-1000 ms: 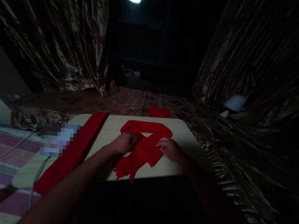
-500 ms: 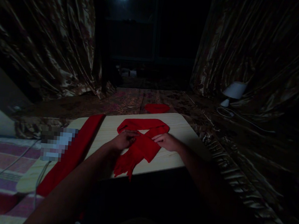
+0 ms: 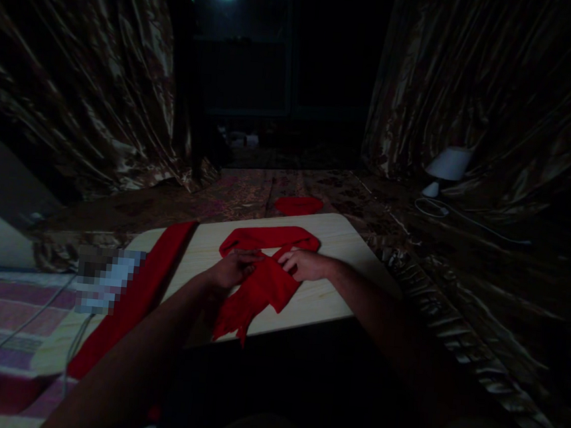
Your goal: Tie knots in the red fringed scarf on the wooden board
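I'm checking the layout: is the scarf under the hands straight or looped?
Looped: the red scarf bends round a gap showing pale tabletop, its ends crossing.

Person's left hand (image 3: pixel 230 270) and right hand (image 3: pixel 307 265) touching crossed red scarf (image 3: pixel 264 284) on counter (image 3: pixel 325 302); long red cloth (image 3: pixel 146 288) left, lamp (image 3: pixel 448 164) far right.

We read no text, label, brand, number or sign here. The pixelated patch (image 3: pixel 108 283) at left shows us no legible lettering.

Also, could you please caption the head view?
Left hand and right hand touching a looped red scarf on the table.
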`<action>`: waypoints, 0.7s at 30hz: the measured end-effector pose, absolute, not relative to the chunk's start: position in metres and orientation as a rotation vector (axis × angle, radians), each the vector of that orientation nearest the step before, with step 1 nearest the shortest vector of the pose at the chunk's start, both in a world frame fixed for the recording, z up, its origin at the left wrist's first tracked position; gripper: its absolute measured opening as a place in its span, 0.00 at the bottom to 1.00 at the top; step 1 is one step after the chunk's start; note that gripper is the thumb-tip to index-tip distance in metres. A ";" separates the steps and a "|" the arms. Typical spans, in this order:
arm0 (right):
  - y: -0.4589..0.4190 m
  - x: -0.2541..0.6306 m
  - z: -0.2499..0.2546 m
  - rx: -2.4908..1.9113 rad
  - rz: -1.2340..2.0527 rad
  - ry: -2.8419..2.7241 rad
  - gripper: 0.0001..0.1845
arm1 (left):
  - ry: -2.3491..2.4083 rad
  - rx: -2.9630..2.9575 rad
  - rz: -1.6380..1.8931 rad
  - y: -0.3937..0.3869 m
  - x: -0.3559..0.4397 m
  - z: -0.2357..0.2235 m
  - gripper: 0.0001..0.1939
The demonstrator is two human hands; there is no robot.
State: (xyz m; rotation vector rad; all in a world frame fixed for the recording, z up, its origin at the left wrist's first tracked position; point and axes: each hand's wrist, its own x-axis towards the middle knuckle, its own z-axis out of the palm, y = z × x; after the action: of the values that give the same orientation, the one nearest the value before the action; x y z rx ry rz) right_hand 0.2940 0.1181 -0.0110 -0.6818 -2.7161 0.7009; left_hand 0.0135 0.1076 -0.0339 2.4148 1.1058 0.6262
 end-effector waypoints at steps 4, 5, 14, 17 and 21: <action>0.118 0.294 -0.015 -0.669 0.620 -2.733 0.18 | 1.106 2.420 0.608 0.109 0.012 -0.036 0.26; 0.118 0.294 -0.016 -0.683 0.601 -2.728 0.19 | 1.108 2.420 0.604 0.109 0.012 -0.036 0.26; 0.107 0.287 -0.006 -0.771 0.407 -2.686 0.12 | 1.079 2.440 0.585 0.111 0.011 -0.036 0.28; 0.102 0.287 0.003 -0.912 0.395 -2.711 0.11 | 1.100 2.461 0.582 0.111 0.011 -0.037 0.28; 0.099 0.291 0.006 -0.988 0.557 -2.764 0.08 | 1.113 2.449 0.570 0.112 0.010 -0.039 0.29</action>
State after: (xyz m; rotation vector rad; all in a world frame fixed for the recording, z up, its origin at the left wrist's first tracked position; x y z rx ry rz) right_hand 0.2914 0.0990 0.0055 -0.9882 -2.7644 0.5566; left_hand 0.0099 0.1118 -0.0386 2.4491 1.1127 0.5701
